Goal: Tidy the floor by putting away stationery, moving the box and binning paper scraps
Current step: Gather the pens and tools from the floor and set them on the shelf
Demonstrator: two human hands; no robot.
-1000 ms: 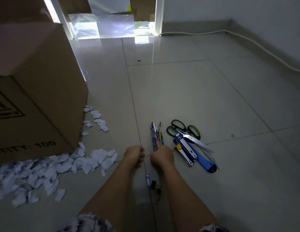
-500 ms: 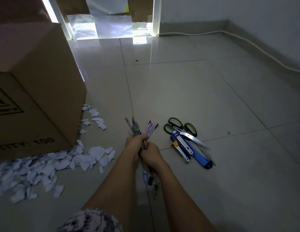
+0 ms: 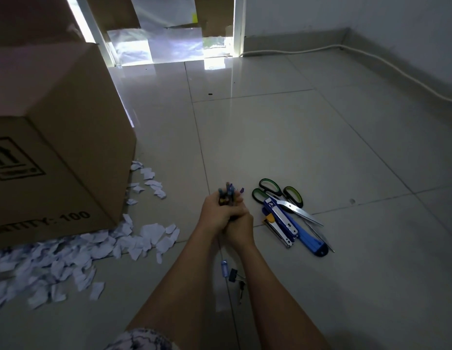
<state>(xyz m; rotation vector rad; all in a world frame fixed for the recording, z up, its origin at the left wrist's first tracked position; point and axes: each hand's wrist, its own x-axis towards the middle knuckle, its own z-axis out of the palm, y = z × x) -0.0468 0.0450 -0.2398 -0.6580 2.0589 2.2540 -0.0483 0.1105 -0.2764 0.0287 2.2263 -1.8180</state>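
My left hand (image 3: 215,212) and my right hand (image 3: 239,227) are clasped together around a bundle of pens (image 3: 227,194), whose tips stick up above my fingers. Just right of my hands, on the tiled floor, lie green-handled scissors (image 3: 280,195), a blue stapler (image 3: 279,221) and a blue utility knife (image 3: 308,239). A large cardboard box (image 3: 55,147) stands at the left. White paper scraps (image 3: 76,251) are strewn along its base and out to the front left.
Small binder clips (image 3: 231,270) and a tiny blue item lie between my forearms. A white cable (image 3: 371,56) runs along the right wall's skirting. A bright doorway with taped sheets is at the back.
The pens lay on the floor a second ago with my fists beside them. Both hands have since gathered them into an upright bundle and drawn them closer together.
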